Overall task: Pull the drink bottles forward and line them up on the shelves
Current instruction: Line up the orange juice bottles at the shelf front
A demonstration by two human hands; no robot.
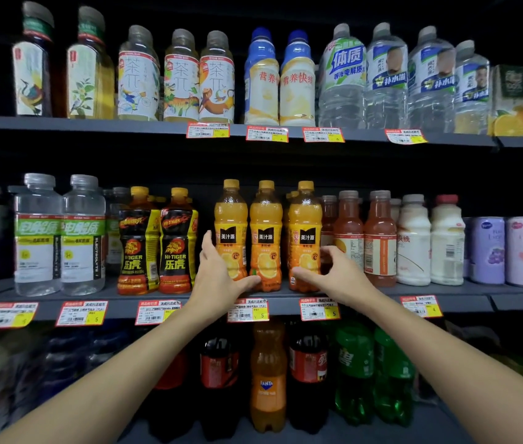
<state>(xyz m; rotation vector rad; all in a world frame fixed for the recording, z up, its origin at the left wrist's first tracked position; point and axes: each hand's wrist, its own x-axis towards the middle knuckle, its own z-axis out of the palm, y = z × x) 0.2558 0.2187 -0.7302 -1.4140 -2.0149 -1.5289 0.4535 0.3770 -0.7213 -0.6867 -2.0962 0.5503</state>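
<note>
Three orange juice bottles with yellow caps stand side by side at the front of the middle shelf (121, 310). My left hand (215, 274) cups the left orange bottle (230, 219), with the fingers up along its left side and the thumb across its base toward the middle orange bottle (266, 225). My right hand (334, 270) curls round the right orange bottle (305, 219), thumb on its lower front and fingers bent at its right side. More yellow caps show behind the right bottle.
Black and yellow Hi-Tiger bottles (157, 238) stand just left of my left hand, and reddish juice bottles (366, 238) just right of my right hand. The top shelf (145, 126) holds tea and water bottles. Below are sodas, among them a Fanta bottle (268, 379).
</note>
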